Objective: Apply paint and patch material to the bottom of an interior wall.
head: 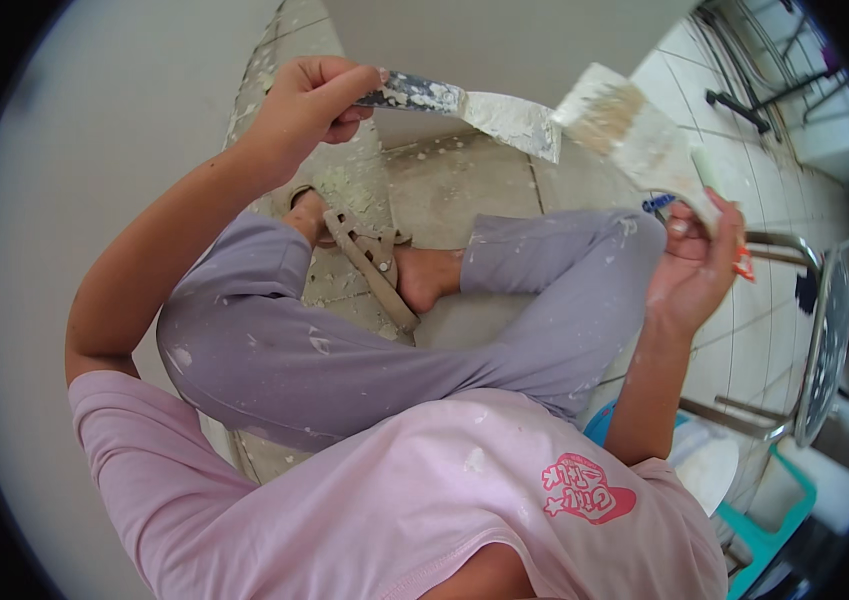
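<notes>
My left hand (pixel 312 101) grips the dark, paint-spattered handle of a putty knife (pixel 512 120), whose blade is caked with white material. In my right hand (pixel 698 262) is a wide, flat tool, apparently a paintbrush (pixel 623 124), coated white with a tan patch near its broad end. The blade's tip meets the edge of that broad end in view; whether they touch, I cannot tell. Both tools are held above my bent legs in grey trousers (pixel 394 337), which carry white spots.
A pale wall (pixel 41 262) rises close on my left, another surface (pixel 484 52) ahead. Dried flakes and spatters mark the floor tiles (pixel 454 176). To the right are a metal-framed stool (pixel 818 345), a blue object (pixel 658 202), a white round container (pixel 709 465) and a teal plastic stool (pixel 769 532).
</notes>
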Available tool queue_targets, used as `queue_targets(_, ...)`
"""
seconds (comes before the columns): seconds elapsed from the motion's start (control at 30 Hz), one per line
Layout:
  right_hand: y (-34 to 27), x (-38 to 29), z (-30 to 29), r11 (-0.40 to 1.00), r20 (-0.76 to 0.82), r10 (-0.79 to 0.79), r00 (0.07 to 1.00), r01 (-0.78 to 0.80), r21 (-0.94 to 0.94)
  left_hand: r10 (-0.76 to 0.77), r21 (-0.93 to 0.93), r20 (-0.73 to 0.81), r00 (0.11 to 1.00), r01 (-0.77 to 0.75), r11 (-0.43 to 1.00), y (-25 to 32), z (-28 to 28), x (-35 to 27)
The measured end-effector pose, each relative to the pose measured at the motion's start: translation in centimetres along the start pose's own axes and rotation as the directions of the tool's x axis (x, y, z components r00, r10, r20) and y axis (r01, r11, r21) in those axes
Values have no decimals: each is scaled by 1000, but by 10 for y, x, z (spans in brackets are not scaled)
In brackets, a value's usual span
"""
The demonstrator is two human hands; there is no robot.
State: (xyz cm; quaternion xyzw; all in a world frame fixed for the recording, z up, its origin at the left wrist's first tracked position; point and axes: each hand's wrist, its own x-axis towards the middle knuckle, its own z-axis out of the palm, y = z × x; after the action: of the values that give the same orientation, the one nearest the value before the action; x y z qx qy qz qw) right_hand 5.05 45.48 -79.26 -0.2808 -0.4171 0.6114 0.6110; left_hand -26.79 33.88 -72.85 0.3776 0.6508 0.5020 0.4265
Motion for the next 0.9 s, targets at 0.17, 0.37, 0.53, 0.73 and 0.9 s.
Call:
queue_targets(0.17, 11, -12, 16, 969, 153, 248, 957, -245, -40, -189, 288, -8, 982, 184, 940, -23, -20, 12)
queue_targets(0.37, 61, -46, 34, 807, -88, 587, 805, -590, -13, -211, 625, 24, 977, 150, 766, -111, -47, 23)
queue_targets(0.53, 126, -58, 9, 734, -205, 677, 706, -668, 122, -342, 535, 26, 939, 276, 799, -139, -51, 25)
queue_targets(0.73, 136, -66, 38, 837, -236, 529, 815, -547, -13, -471, 223, 85, 878, 444, 868, -149, -53, 28)
queue_targets(0.9, 125, -64, 48, 840, -15, 541, 841, -541, -36, -636, -25, -21, 771, 636, 771, -152, -43, 35)
